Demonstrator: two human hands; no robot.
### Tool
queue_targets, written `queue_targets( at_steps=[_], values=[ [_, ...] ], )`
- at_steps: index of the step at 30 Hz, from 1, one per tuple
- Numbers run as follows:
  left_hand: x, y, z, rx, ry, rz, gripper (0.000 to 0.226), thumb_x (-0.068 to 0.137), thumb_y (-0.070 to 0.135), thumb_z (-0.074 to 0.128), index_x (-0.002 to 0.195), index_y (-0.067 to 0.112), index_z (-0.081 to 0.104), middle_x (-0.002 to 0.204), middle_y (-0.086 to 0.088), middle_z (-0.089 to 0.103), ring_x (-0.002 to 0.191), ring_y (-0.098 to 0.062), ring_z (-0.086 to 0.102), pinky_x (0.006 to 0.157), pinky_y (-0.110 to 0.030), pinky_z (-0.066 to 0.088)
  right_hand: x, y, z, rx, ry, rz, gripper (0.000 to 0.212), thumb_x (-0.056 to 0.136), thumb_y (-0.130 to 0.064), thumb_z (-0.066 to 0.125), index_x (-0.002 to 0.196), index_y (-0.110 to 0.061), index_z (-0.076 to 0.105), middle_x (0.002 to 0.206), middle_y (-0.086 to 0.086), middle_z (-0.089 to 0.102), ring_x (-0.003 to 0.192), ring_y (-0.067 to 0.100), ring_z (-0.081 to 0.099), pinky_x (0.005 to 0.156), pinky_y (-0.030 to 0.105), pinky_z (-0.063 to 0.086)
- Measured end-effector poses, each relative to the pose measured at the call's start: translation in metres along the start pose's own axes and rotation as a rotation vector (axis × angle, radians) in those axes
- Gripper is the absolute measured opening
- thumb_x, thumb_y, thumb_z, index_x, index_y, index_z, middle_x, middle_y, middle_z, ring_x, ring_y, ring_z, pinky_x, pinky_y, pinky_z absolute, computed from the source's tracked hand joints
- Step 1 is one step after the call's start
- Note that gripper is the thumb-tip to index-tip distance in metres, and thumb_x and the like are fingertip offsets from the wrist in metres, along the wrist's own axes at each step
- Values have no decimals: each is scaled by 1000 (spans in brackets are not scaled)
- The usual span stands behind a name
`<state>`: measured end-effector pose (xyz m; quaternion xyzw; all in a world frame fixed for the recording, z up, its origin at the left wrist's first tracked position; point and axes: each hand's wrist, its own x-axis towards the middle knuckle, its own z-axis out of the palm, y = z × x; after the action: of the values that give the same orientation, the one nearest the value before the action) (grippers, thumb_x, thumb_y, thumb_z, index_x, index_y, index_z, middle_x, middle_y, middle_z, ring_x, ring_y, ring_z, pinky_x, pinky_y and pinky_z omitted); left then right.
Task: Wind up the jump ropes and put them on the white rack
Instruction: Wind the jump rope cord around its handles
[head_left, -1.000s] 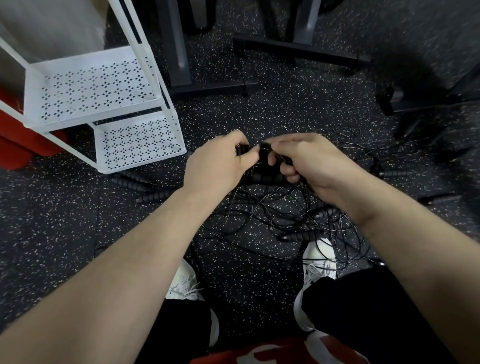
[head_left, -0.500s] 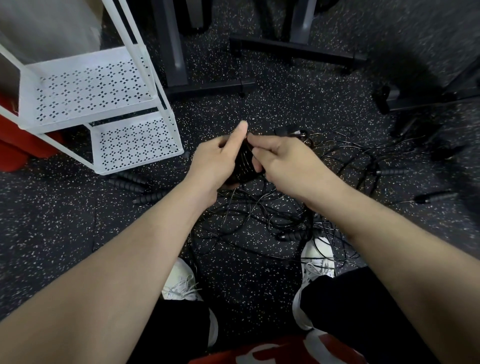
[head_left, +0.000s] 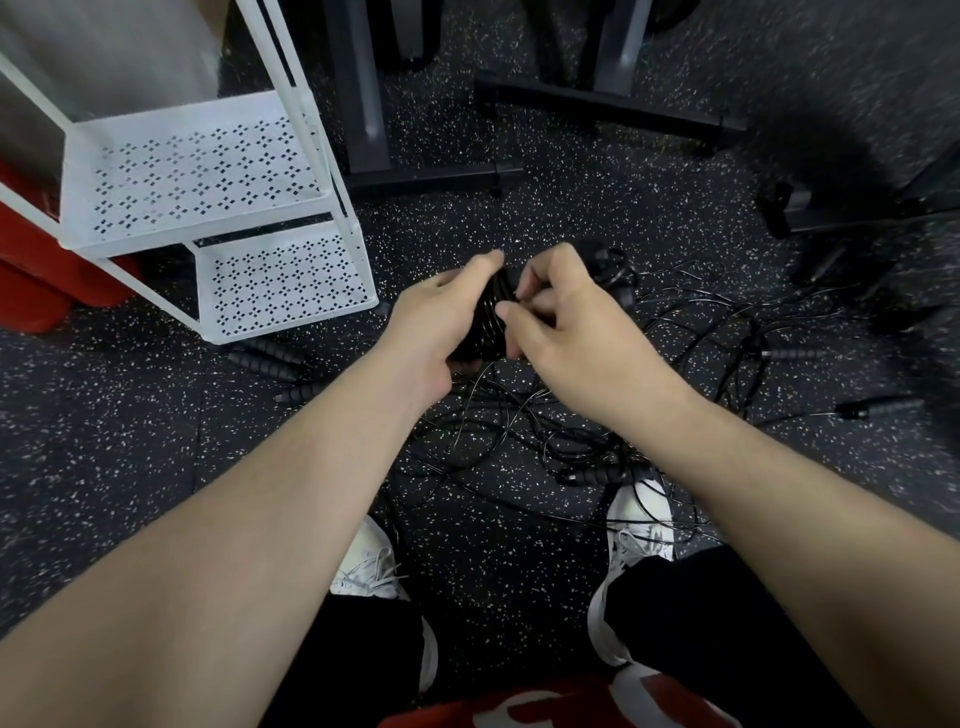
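Between my two hands is a wound bundle of black jump rope (head_left: 491, 317), its handles wrapped in thin cord. My left hand (head_left: 441, 325) grips the bundle from the left, thumb pointing up along it. My right hand (head_left: 563, 317) pinches the cord against the bundle from the right. Below the hands a tangle of thin black ropes (head_left: 545, 426) spreads over the floor, with loose ribbed handles (head_left: 602, 474) among it. The white rack (head_left: 208, 171) stands at the upper left; its two perforated shelves hold nothing.
More black handles lie on the floor by the rack's foot (head_left: 270, 358) and at the right (head_left: 883, 408). Dark metal equipment frames (head_left: 363, 104) stand behind. A red object (head_left: 31, 270) sits left of the rack. My white shoes (head_left: 639, 519) are beside the tangle.
The bundle has turned from lying across to standing more upright between my hands. My right hand has shifted its fingers along the cord, and the view has drifted slightly.
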<state>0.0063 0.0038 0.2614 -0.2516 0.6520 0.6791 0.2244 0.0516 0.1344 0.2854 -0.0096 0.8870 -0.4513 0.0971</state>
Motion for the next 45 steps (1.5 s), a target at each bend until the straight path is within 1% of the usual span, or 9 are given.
queue_targets(
  at_steps=[3, 6, 13, 18, 24, 30, 36, 40, 45],
  values=[
    [6, 5, -7, -103, 56, -29, 31, 88, 55, 71, 94, 24, 70, 78, 3, 74, 64, -13, 69, 57, -26, 56, -1, -1, -2, 21, 17, 41, 19, 100, -41, 57, 93, -27, 45, 61, 2, 64, 45, 9, 47, 53, 35, 40],
    [8, 12, -11, -180, 68, -53, 31, 90, 54, 67, 81, 25, 63, 63, 6, 68, 52, -12, 64, 45, -20, 42, 2, 3, -6, 105, 36, 102, 24, 99, -46, 57, 88, -28, 47, 53, -7, 51, 38, 4, 36, 52, 30, 30],
    [4, 12, -13, -222, -53, -198, 33, 89, 57, 68, 87, 24, 63, 60, 5, 62, 44, -9, 53, 36, -18, 33, 12, 15, -21, 378, -167, 137, 46, 95, -45, 65, 136, -30, 51, 52, -6, 50, 50, 12, 39, 48, 25, 30],
    [-1, 10, -13, -153, -135, -258, 33, 96, 54, 61, 91, 22, 65, 64, -1, 67, 48, -11, 59, 31, -14, 32, 12, 15, -29, 416, -175, 120, 30, 91, -42, 70, 117, -28, 65, 52, -2, 49, 47, 12, 34, 45, 23, 26],
    [-10, 6, -7, -209, -268, -371, 46, 101, 48, 52, 69, 23, 75, 60, -4, 62, 44, -14, 56, 31, -11, 27, 14, 14, -31, 603, -264, 101, 28, 77, -40, 78, 98, -26, 66, 48, -3, 40, 46, 13, 29, 44, 25, 21],
    [0, 3, -1, -149, -87, -239, 31, 102, 40, 46, 92, 16, 63, 62, -6, 66, 40, -17, 56, 34, -16, 29, 14, 14, -27, 533, -142, 92, 37, 76, -33, 83, 107, -19, 69, 51, -6, 43, 49, 12, 32, 47, 25, 25],
    [2, 3, 2, -110, 82, 1, 41, 107, 35, 31, 86, 13, 58, 47, 0, 58, 39, -17, 49, 38, -18, 28, 14, 14, -25, 484, -91, 74, 47, 69, -42, 84, 107, -17, 72, 57, -13, 54, 50, 4, 43, 52, 16, 37],
    [5, 3, 2, -96, 88, 31, 51, 108, 41, 21, 91, 18, 62, 58, -2, 61, 41, -16, 49, 37, -14, 29, 13, 12, -26, 531, -92, 100, 20, 78, -31, 84, 92, -24, 71, 58, -2, 44, 53, 11, 36, 49, 23, 29],
    [1, 3, 1, -10, 39, 128, 64, 109, 46, 9, 94, 23, 67, 71, -1, 62, 53, -12, 49, 38, -13, 30, 13, 10, -27, 565, -118, 114, 13, 85, -26, 79, 87, -24, 67, 49, -8, 39, 46, 9, 30, 43, 19, 25]
  ],
)
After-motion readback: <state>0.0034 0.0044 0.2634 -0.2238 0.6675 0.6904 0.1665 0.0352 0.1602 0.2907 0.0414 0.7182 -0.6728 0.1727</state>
